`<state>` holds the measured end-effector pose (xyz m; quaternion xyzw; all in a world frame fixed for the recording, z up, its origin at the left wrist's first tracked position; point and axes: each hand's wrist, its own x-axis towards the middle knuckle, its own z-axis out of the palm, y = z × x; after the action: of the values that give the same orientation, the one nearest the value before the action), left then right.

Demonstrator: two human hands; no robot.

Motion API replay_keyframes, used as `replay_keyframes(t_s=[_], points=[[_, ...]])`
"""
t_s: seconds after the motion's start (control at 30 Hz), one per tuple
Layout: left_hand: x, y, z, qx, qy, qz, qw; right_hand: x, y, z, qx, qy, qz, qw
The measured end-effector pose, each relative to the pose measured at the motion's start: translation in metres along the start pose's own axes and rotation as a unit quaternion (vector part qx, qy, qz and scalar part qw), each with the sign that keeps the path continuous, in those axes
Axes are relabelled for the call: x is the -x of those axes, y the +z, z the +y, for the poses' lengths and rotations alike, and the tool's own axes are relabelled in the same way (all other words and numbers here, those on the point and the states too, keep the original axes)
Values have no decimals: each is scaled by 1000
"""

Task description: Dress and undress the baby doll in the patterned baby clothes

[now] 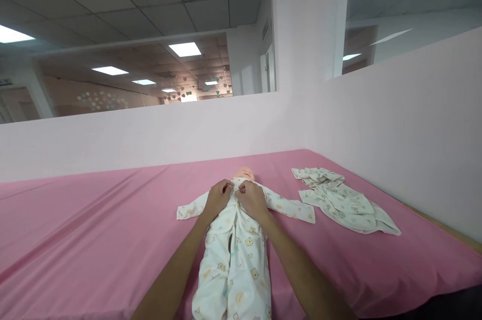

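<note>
head view, looking down along two bare forearms onto a pink sheet [94, 219] that covers a wide table. left to right: the left hand [217, 199] is curled, its fingertips pinching the printed white baby suit [235, 254] at the collar. the suit is on a doll [244, 173] lying face up in the middle of the sheet, straight ahead of the person. its long axis runs directly away from the camera, head at the far end, legs toward the person, sleeves spread out to either side. the right hand [251, 198] is also closed, gripping the opposite edge of the collar, nearly touching the left. both hands sit equally near, just below the doll's chin. further right, apart from the doll, a second patterned garment [342, 202] lies crumpled near a pale pink wall [414, 124].
</note>
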<state>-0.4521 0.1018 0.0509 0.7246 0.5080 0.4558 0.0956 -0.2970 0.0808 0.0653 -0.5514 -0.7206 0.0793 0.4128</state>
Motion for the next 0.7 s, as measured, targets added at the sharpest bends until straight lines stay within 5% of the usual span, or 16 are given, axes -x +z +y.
replay_keyframes(t_s=[0.37,0.53,0.7], points=[[7,-8,16,-23,26,-67,997,-2,-3,7,81,28,0,996],[8,-10,17,-22,36,-105,994,-6,3,11,-85,28,15,996],[8,-10,18,-13,64,-84,994,-10,5,16,-246,-7,-30,969]])
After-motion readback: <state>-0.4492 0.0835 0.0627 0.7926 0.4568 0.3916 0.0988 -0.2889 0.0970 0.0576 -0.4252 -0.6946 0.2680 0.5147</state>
